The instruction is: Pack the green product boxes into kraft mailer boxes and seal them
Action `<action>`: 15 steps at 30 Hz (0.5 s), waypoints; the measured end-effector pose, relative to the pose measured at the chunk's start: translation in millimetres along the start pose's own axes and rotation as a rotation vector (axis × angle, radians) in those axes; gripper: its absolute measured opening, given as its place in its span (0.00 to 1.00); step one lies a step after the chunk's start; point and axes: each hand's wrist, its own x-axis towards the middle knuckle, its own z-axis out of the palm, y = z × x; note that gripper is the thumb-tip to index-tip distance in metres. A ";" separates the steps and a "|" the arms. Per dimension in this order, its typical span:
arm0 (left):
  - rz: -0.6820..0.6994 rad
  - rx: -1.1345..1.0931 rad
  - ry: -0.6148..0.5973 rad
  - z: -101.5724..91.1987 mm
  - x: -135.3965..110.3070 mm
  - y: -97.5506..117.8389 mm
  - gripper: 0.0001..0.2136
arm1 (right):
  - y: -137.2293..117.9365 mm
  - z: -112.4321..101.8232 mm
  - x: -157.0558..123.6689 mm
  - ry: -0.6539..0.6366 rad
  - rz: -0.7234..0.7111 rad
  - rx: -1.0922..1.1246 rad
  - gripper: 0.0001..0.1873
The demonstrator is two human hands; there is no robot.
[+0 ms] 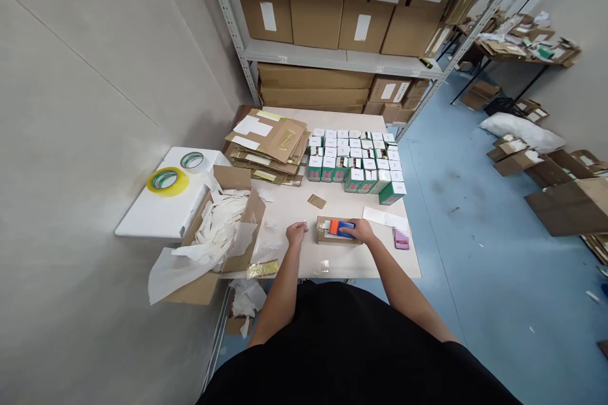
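Note:
My right hand (360, 230) is closed round a blue-and-orange hand-held tool (342, 228), its exact kind unclear. The tool rests on top of a small brown cardboard box (324, 236) with a whitish label, near the table's front. To the left of that box, and apart from it, my left hand (297, 233) is closed in a pinch just above the table; I cannot make out what is between its fingers. A small brown cardboard piece (316, 201) lies behind the box. White paper (377, 216) and a pinkish-purple item (401, 239) lie to the right.
Rows of white-and-green boxes (354, 180) and stacked flattened cardboard (273, 139) fill the table's back. An open carton of white paper (221, 228) stands left, beside tape rolls (167, 181). Behind is a shelf (313, 56) of cartons; more cartons (570, 212) stand on the floor, right.

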 end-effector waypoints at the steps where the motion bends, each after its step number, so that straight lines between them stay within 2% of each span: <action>1: -0.017 -0.003 -0.010 1.4 2.3 -2.7 0.10 | -0.7 1.1 1.0 0.001 0.009 -0.010 0.28; 8: -0.145 -0.028 -0.107 12.6 19.3 -18.6 0.09 | -4.4 -0.1 6.4 -0.036 0.071 0.027 0.29; 15: -0.210 -0.051 -0.183 34.8 25.5 -31.7 0.10 | -6.2 -1.3 4.1 -0.030 0.037 0.022 0.27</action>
